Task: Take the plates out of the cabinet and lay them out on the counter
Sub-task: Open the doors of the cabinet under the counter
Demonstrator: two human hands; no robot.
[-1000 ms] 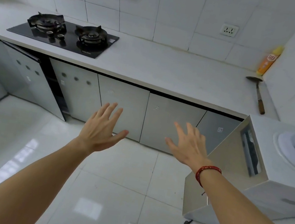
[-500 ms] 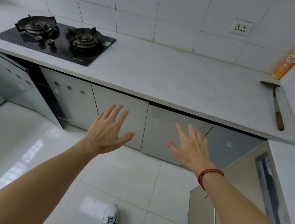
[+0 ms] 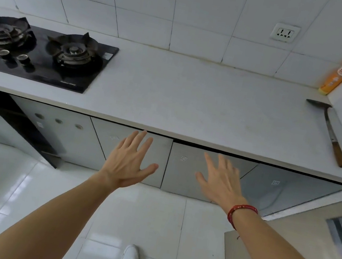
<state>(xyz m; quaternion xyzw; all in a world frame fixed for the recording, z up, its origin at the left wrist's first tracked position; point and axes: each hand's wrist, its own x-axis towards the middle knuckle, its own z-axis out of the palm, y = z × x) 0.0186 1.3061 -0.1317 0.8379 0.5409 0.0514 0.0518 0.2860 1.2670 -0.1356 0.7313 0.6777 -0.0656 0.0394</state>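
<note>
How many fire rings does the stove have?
2. One burner sits at the left end of the stove, partly cut off by the picture's edge. The other burner is to its right, nearer the bare counter. None look hidden.

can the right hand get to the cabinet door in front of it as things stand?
Probably yes. The right hand is open and empty, spread just before the closed cabinet door, with nothing between them. Contact can't be confirmed.

— What colours do you see on your table point(image 3: 193, 101)?
— White top, black hob point(image 3: 39, 56), orange bottle point(image 3: 337, 76) with a yellow cap; grey cabinet doors point(image 3: 190, 169); red bracelet point(image 3: 241, 211) on your wrist.
</note>
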